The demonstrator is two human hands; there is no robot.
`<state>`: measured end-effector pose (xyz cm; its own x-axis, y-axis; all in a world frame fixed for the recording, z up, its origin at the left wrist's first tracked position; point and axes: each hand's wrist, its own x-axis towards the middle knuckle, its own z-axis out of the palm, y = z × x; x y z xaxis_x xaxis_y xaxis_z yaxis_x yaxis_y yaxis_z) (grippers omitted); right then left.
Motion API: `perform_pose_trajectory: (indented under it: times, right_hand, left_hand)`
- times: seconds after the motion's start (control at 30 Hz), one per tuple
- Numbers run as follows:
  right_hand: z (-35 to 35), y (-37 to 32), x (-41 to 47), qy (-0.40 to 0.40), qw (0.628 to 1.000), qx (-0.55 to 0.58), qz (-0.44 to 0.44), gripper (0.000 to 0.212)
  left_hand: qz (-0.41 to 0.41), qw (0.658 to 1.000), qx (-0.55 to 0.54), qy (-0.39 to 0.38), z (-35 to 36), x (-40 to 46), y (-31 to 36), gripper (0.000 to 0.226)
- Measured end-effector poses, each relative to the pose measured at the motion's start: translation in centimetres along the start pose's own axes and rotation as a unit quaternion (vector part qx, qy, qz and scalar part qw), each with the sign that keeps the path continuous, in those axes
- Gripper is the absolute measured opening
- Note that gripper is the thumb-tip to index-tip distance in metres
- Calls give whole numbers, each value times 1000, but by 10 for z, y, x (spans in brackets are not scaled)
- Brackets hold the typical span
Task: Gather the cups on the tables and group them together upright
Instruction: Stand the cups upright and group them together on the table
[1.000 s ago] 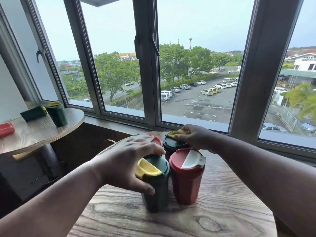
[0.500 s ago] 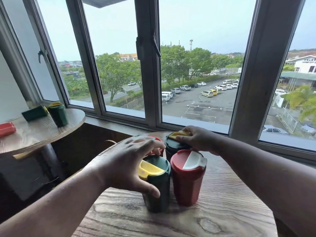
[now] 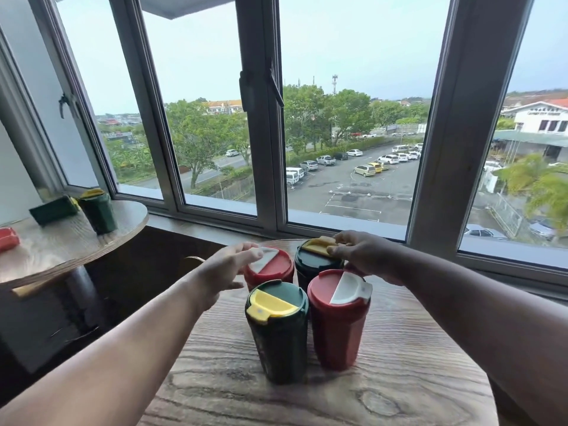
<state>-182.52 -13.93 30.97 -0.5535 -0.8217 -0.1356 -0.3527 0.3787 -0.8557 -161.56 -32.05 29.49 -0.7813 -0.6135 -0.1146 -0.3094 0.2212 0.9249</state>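
Four lidded cups stand upright together on the near round wooden table (image 3: 399,379). In front are a green cup with a yellow flap (image 3: 278,333) and a red cup with a white flap (image 3: 338,333). Behind them stand a second red cup (image 3: 272,269) and a second green cup (image 3: 312,264). My left hand (image 3: 224,272) reaches past the front green cup, its straight fingertips touching the white flap of the back red cup. My right hand (image 3: 361,256) lies over the back green cup's lid, thumb and fingers pinching its yellow flap.
A second round table (image 3: 61,250) stands at the left with an upright green cup (image 3: 100,215), a green cup lying on its side (image 3: 53,209) and a red cup (image 3: 7,238) at the frame edge. A dark gap separates the tables. Windows run along the far side.
My left hand has let go of the front green cup and moved back to the rear red cup's lid. My right hand has stayed on the rear green cup.
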Motion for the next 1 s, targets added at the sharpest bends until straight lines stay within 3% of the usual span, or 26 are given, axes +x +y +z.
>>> perform_pose_trajectory:
  times: [0.1,0.33,0.57,0.7,0.8,0.83,0.93,1.0]
  right_hand:
    - [2,1,1,10,1000,8,-1,28]
    - [6,0,-12,34,999,2,6,22]
    - [12,-4,-61,184,972,-126,-77,69]
    - [18,-7,-94,141,973,-178,-43,85]
    - [28,-8,-105,94,969,-228,-12,109]
    - [32,-8,-106,88,969,-228,-19,105]
    - [41,-8,-106,109,971,-206,-56,67]
    - [44,-9,-107,142,966,-209,-55,58]
  left_hand:
    - [20,999,-36,-22,4,-1,-1,25]
    - [69,996,-32,-40,-1,10,-8,24]
    - [171,973,3,-153,-22,27,-28,98]
    - [164,957,-60,-233,-25,36,-33,109]
    - [167,948,-68,-263,-25,42,-35,94]
    - [171,947,-62,-264,-24,44,-36,90]
    - [179,946,-60,-263,-21,49,-37,91]
    - [184,945,-65,-261,-20,53,-38,90]
